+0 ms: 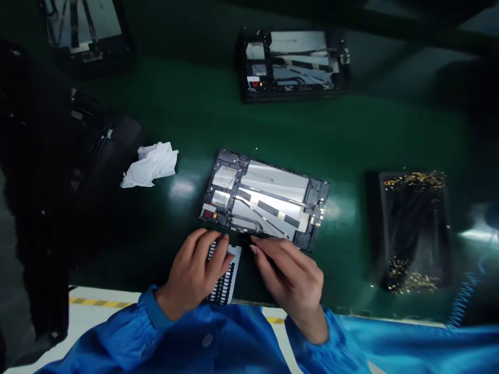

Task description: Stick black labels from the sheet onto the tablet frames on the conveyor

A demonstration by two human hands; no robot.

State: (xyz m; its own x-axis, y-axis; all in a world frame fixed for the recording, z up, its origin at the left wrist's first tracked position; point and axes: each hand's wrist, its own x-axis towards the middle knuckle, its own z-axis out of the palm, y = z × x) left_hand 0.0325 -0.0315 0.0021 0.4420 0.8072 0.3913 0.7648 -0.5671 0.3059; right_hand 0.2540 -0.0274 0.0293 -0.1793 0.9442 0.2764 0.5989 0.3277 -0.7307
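An opened tablet-like device [268, 182] lies at a slant on the green table, its silver battery cells, black cables and dark frame exposed. Just below its near edge is a white sheet with rows of small black pieces [226, 280]. My left hand [198, 270] lies over that sheet with bent fingers, thumb apart from the forefinger, fingertips by the device's lower left edge. My right hand [290, 272] is closed in a pinch at the device's near edge; a small dark thing seems to be at its fingertips, too hidden to name.
Crumpled white tissue [152, 165] lies left of the device. Another opened device [294, 65] sits at the back, a third [86, 31] at the far left. At right stands a clear-topped dark tray [415, 228] with small gold-coloured parts, near a coiled blue hose [462, 298].
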